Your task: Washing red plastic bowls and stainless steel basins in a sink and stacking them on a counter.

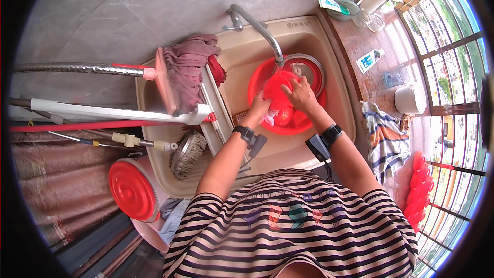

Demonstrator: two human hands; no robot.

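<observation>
Under the tap point(260, 28), a rounded red plastic piece point(278, 83), bowl-like in shape, is held between my two hands. My left hand point(260, 106) is closed on its left side, fingers partly hidden. My right hand point(302, 94) grips it from the right, with thumb and fingers bent over it. Below them is a red basin point(252, 85) standing in the beige sink point(337, 92). Several more red rounded pieces point(301, 119) lie in the basin, next to a pale pink cloth-like thing point(269, 119). A round metal-coloured lid or pan point(313, 67) rests at the basin's far right.
Left of the basin lie a mauve cloth point(190, 62), mop handles point(103, 110) and a brush head point(189, 157). A red-lidded bucket point(131, 188) stands below them. On the right ledge are a striped towel point(386, 139), a white mug point(410, 99) and several red cup-like pieces point(419, 188).
</observation>
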